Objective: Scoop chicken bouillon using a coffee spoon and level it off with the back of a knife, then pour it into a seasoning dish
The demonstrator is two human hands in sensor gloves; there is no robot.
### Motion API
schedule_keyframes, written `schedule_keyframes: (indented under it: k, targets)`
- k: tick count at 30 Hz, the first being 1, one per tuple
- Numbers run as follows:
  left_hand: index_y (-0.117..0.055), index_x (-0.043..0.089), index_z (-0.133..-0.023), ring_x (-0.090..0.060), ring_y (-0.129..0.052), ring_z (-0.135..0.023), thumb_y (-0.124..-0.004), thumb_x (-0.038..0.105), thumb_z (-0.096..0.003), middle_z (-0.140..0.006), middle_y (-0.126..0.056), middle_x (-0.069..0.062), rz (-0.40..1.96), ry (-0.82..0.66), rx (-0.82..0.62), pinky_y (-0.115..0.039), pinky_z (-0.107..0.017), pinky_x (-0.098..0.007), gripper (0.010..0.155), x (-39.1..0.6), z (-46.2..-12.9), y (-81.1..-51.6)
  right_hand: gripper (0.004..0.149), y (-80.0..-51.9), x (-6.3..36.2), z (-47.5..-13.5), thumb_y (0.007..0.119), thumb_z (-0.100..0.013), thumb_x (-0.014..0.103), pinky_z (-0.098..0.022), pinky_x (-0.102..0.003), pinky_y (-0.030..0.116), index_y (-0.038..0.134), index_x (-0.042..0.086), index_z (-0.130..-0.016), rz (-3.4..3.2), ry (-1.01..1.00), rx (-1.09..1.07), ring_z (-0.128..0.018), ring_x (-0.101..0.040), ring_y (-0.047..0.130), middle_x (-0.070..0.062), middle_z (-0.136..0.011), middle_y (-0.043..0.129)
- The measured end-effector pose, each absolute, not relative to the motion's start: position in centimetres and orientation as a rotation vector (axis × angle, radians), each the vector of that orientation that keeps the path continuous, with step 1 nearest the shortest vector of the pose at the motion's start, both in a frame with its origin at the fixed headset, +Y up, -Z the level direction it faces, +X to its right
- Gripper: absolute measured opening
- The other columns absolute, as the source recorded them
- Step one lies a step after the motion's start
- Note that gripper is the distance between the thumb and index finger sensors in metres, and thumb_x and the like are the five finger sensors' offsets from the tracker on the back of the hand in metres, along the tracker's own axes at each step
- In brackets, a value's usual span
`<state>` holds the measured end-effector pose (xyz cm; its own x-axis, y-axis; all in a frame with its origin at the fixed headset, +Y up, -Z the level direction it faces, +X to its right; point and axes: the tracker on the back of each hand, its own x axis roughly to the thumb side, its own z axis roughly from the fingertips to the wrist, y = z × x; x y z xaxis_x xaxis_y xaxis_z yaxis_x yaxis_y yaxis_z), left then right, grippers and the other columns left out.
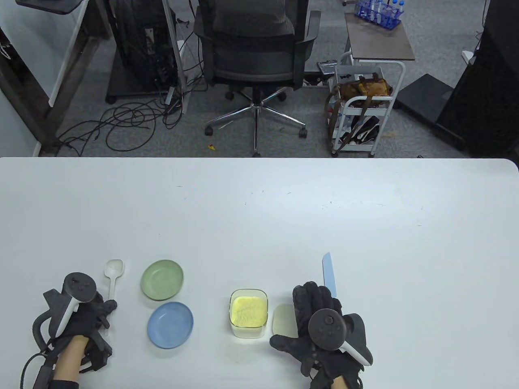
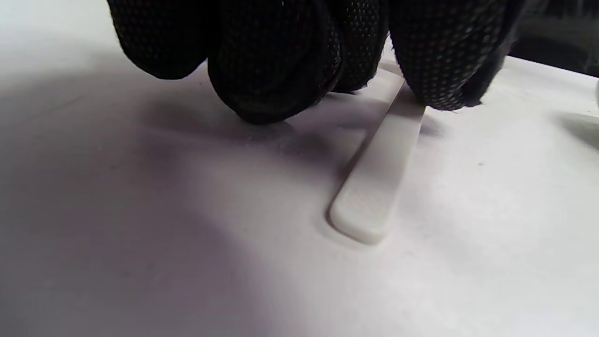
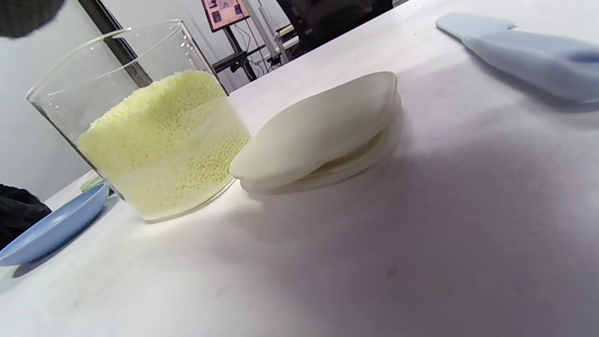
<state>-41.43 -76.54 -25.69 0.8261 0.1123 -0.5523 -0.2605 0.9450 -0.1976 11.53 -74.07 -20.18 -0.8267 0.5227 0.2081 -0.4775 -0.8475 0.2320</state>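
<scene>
A white coffee spoon lies on the table at the front left, bowl pointing away. My left hand is on the near end of its handle, and the gloved fingertips and thumb pinch it while it still lies flat. A glass container of yellow chicken bouillon stands open at the front centre, its white lid beside it. A light blue knife lies right of the lid. My right hand lies flat over the knife's handle, fingers straight. A green dish and a blue dish sit between spoon and container.
The far edge of the table runs across the middle of the table view. Beyond it stand an office chair and a small cart.
</scene>
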Motion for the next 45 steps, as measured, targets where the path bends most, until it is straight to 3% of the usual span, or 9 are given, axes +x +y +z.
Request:
schedule_keyframes:
  k: [7,17,29,35,45]
  targets:
    - [-0.090,0.017,-0.067,-0.014,-0.099,-0.027,-0.096,0.046,-0.0311,-0.052,-0.095,-0.011,0.217,0.536,-0.264,-0.080,-0.041,-0.042,0.047,-41.3,-26.3,-76.5,0.103,-73.8,11.2,-19.9,0.075,-0.039,0.069,-0.067,-0.068,0.001,0.003,0.025,-0.098,2.598,0.214,0.354,-0.099,-0.045,-0.003,-0.010,-0.107,-0.009]
    - [-0.089,0.014,-0.064,-0.015,-0.098,-0.023,-0.097,0.047,-0.0296,-0.048,-0.096,-0.013,0.134,0.530,-0.276,-0.080,-0.040,-0.043,0.049,-40.2,-26.8,-76.5,0.103,-73.7,11.0,-19.7,0.073,-0.040,0.069,-0.067,-0.068,0.002,0.002,0.024,-0.098,2.610,0.195,0.361,-0.098,-0.047,-0.003,-0.011,-0.107,-0.010]
    - [-0.090,0.018,-0.058,-0.013,-0.095,-0.017,-0.094,0.049,-0.0313,-0.042,-0.096,-0.012,0.224,0.497,-0.338,-0.081,-0.039,-0.042,0.042,-40.3,-27.1,-77.0,0.102,-73.1,11.4,-18.9,0.073,-0.039,0.069,-0.067,-0.068,0.005,0.004,0.023,-0.099,2.626,0.120,0.348,-0.099,-0.048,0.001,-0.012,-0.107,-0.006]
    - [-0.091,0.018,-0.060,-0.015,-0.100,-0.023,-0.094,0.047,-0.0327,-0.048,-0.098,-0.011,0.415,0.442,-0.320,-0.080,-0.041,-0.043,0.040,-40.6,-26.1,-76.4,0.102,-72.9,11.2,-18.9,0.074,-0.039,0.069,-0.067,-0.068,0.005,0.006,0.022,-0.099,2.619,0.115,0.353,-0.099,-0.048,0.003,-0.012,-0.108,-0.005]
    - [-0.091,0.019,-0.060,-0.015,-0.102,-0.025,-0.095,0.048,-0.0338,-0.050,-0.100,-0.011,0.691,0.227,-0.308,-0.081,-0.042,-0.042,0.040,-38.7,-24.6,-73.4,0.102,-72.8,9.8,-19.3,0.073,-0.040,0.069,-0.067,-0.068,0.004,0.004,0.023,-0.099,2.618,0.168,0.368,-0.099,-0.048,0.001,-0.012,-0.108,-0.006]
